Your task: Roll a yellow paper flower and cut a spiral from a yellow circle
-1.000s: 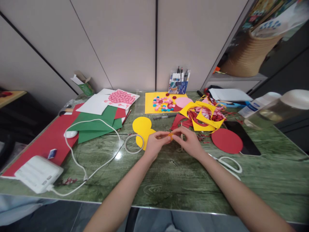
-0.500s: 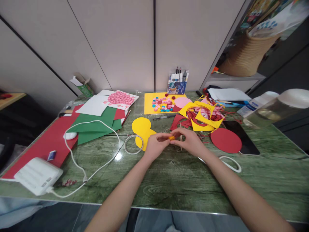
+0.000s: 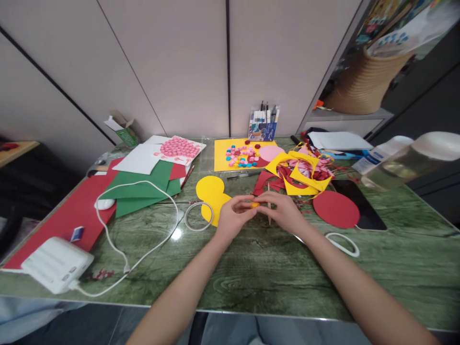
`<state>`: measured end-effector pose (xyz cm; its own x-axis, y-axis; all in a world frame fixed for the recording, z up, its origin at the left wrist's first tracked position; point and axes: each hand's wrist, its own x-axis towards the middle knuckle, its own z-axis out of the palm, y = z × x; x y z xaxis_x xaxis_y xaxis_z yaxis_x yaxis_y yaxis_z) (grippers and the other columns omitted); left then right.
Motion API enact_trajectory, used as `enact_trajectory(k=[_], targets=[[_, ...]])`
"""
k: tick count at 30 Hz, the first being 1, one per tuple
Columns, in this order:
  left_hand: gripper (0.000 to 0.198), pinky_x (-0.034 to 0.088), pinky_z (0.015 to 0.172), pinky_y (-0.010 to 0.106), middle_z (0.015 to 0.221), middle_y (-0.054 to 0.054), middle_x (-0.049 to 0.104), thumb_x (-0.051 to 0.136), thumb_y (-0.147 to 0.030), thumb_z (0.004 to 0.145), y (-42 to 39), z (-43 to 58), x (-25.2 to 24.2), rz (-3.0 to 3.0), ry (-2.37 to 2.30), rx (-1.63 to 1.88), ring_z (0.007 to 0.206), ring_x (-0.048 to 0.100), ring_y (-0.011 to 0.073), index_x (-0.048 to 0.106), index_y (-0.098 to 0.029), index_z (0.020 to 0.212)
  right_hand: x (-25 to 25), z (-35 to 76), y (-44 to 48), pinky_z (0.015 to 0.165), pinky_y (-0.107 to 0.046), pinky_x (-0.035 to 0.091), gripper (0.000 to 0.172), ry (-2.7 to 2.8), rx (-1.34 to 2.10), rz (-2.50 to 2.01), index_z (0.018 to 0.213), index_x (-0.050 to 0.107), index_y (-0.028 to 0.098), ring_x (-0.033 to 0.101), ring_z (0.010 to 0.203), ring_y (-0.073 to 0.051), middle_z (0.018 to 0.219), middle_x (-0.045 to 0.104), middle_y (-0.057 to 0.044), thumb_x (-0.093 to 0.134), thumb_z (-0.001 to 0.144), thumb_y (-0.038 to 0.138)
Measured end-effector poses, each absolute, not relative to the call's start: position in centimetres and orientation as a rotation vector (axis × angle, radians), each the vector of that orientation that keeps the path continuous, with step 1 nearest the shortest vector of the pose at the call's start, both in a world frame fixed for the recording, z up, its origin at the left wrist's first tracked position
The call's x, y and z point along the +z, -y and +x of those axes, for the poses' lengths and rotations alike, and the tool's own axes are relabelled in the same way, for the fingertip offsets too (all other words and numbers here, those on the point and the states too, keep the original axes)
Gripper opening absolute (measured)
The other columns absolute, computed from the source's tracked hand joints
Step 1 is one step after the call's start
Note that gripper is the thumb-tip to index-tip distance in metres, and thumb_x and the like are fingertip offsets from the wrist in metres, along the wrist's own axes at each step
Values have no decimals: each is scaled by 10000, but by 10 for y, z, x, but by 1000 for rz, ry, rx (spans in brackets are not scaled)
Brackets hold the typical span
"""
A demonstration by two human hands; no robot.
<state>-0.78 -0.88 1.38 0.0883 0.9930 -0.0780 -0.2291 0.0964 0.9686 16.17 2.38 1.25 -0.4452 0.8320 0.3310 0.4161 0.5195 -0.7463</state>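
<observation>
1. Left of the hands, a flat white ring, like a roll of tape (image 3: 197, 229), overlaps the edge of a bright yellow paper cut-out with rounded lobes (image 3: 210, 188). The cut-out's right part runs in behind the left hand, the nearer of the two.
2. The left hand (image 3: 232, 218) points rightward, thumb and forefinger curved into a loop, their tips closed on the near end of the piece at centre.
3. That piece, a small yellow-orange scrap of uncertain material (image 3: 255, 205), sits directly between the two sets of fingertips, neither hand clearly nearer. It looks longer from side to side, along the line joining the hands; fingers hide its full shape.
4. The right hand (image 3: 282, 211) points leftward, thumb and forefinger pinching the scrap from the opposite side.
5. A thin, pale, wood-coloured stick (image 3: 269, 189) runs front to back, crosswise to the scrap, passing behind the right fingers; whether they touch it, I cannot tell.
6. Farther right lies a red paper disc (image 3: 337, 210), well apart from the grip.
</observation>
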Motion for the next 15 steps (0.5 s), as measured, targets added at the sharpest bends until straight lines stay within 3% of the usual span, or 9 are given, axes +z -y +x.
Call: enact_trajectory(k=[15], targets=[[377,491,756,250,815,16,713,775,-171,576,17,1,9,779,-986,1313,762,645,128,662,-189,935,8,154,-19,691,-315,482,181,1908,850,-1076,933,700,233,631,783,-208,913,697,-51,624,793,318]])
